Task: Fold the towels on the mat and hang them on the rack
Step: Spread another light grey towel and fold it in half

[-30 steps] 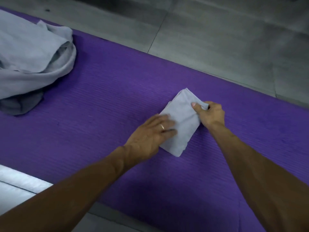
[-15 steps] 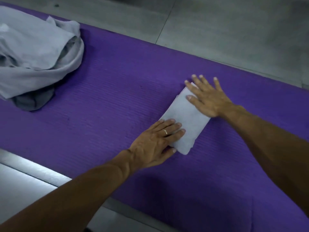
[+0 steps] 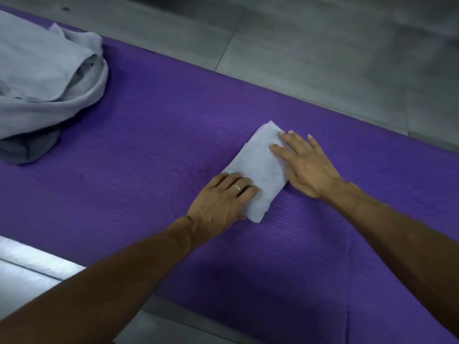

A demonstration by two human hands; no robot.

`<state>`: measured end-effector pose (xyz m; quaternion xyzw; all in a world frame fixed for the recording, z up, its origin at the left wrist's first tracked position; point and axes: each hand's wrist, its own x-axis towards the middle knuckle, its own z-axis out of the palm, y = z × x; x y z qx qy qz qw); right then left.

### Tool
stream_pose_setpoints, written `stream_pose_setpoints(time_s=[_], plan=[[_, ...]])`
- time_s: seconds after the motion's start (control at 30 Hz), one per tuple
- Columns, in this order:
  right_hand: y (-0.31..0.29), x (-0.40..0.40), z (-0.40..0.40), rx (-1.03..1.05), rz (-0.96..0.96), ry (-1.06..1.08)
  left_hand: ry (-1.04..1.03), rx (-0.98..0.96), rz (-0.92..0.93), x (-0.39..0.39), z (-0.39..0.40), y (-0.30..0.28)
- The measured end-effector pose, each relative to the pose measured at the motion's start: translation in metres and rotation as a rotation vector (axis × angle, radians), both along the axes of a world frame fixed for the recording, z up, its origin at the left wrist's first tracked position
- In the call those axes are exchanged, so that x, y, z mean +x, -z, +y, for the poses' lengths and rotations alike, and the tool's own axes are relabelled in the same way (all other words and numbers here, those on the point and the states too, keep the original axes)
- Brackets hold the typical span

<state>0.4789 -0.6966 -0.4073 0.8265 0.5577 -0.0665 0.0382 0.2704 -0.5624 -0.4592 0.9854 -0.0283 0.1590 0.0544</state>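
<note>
A small folded grey towel (image 3: pixel 260 167) lies at the middle of the purple mat (image 3: pixel 154 155). The left hand (image 3: pixel 221 199) presses flat on its near left end, the right hand (image 3: pixel 305 165) on its far right edge, both grips released. Unfolded grey towels (image 3: pixel 44 90) are heaped far left.

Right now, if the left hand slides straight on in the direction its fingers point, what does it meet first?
The left hand points up and right along the folded towel. Going straight on, its fingers would probably meet the right hand, which presses flat on the towel's far end.
</note>
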Motion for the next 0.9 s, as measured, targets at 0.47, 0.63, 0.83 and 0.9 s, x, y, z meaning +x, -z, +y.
stream_pose_setpoints(time_s=[0.47,0.63,0.83,0.9], plan=[[-0.047,-0.036,0.038,0.282,0.102,-0.118,-0.137,-1.034,0.104,-0.02,0.041,-0.084],[-0.09,-0.039,0.043,0.105,0.154,-0.035,-0.236,-0.783,0.164,-0.027,0.059,-0.109],[-0.182,-0.053,0.025,-0.02,0.115,0.117,-0.408,-0.552,0.321,-0.029,0.046,-0.193],[-0.231,-0.061,0.015,-0.014,0.143,0.185,-0.428,-0.479,0.387,-0.03,0.038,-0.241]])
